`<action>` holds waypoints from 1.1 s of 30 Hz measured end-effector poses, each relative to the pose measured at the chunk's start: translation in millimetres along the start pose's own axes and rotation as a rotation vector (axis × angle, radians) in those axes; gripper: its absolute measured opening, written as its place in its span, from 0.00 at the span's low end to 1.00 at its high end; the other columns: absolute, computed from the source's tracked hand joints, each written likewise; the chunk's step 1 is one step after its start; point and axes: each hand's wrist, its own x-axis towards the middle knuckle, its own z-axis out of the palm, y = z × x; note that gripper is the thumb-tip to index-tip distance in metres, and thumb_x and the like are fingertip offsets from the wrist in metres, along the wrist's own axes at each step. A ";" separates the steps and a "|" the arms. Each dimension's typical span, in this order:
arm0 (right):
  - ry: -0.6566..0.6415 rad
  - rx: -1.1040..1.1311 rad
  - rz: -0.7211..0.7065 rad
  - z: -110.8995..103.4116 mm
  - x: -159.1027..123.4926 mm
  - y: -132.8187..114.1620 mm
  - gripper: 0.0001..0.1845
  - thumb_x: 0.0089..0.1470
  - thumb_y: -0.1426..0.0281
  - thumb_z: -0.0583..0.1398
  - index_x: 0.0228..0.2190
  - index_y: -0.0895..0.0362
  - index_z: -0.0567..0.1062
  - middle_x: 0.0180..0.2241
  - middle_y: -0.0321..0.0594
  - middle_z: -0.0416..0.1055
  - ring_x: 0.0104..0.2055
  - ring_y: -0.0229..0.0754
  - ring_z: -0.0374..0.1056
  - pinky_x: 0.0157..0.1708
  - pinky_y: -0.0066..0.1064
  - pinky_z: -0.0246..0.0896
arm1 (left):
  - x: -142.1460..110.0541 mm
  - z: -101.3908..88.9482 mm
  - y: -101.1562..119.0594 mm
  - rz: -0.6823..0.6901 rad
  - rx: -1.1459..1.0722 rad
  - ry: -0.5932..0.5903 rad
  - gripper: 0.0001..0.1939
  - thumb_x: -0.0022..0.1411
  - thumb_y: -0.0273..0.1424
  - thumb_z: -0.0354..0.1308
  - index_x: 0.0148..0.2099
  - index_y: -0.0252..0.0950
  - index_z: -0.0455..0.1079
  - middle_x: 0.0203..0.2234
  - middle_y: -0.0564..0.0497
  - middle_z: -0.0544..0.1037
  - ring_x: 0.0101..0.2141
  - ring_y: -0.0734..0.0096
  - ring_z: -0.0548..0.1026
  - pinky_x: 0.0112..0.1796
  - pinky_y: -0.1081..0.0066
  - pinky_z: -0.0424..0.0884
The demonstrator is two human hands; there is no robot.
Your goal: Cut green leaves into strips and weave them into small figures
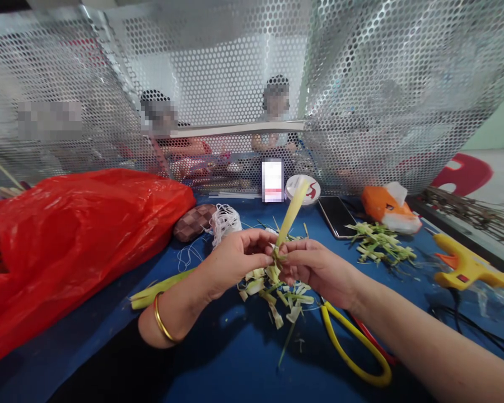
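Observation:
Both my hands meet in the middle above the blue table (243,341), pinching a pale green leaf strip (293,215) at its lower end. The strip stands up, tilted a little to the right, and its base looks folded or knotted between the fingertips. My left hand (246,254) closes on it from the left, my right hand (315,263) from the right. Cut leaf scraps (273,299) lie in a heap below the hands. Yellow-handled scissors (357,347) rest under my right forearm, their blades mostly hidden.
At left are a red plastic bag (79,240), a ball of white string (225,221) and longer leaf strips (159,291). On the right lie a phone (336,217), a leaf pile (384,243), a tissue pack (388,210) and a yellow glue gun (470,263). People sit behind the perforated sheet (218,67).

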 end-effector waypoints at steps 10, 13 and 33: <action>0.045 -0.179 -0.088 0.2 0.8 4.4 0.05 0.46 0.71 0.63 0.23 0.59 0.74 0.21 0.35 0.69 0.22 0.37 0.67 0.32 0.33 0.63 | 1.5 6.4 -4.0 -0.065 -0.126 0.107 0.12 0.46 0.31 0.69 0.31 0.32 0.71 0.26 0.53 0.76 0.29 0.74 0.74 0.37 0.72 0.69; 0.050 -0.161 -0.117 0.4 1.3 5.4 0.05 0.46 0.70 0.64 0.23 0.59 0.74 0.21 0.35 0.69 0.23 0.37 0.67 0.31 0.33 0.63 | 1.3 9.2 -2.5 -0.028 -0.072 0.141 0.12 0.48 0.33 0.67 0.30 0.32 0.69 0.25 0.53 0.75 0.27 0.75 0.74 0.34 0.73 0.69; 0.178 -0.492 -0.206 7.5 1.7 3.9 0.09 0.48 0.64 0.63 0.21 0.56 0.76 0.20 0.35 0.71 0.22 0.37 0.67 0.28 0.31 0.60 | -0.7 5.4 -6.1 0.026 0.219 0.148 0.10 0.58 0.35 0.58 0.29 0.35 0.64 0.22 0.55 0.70 0.24 0.75 0.69 0.28 0.73 0.65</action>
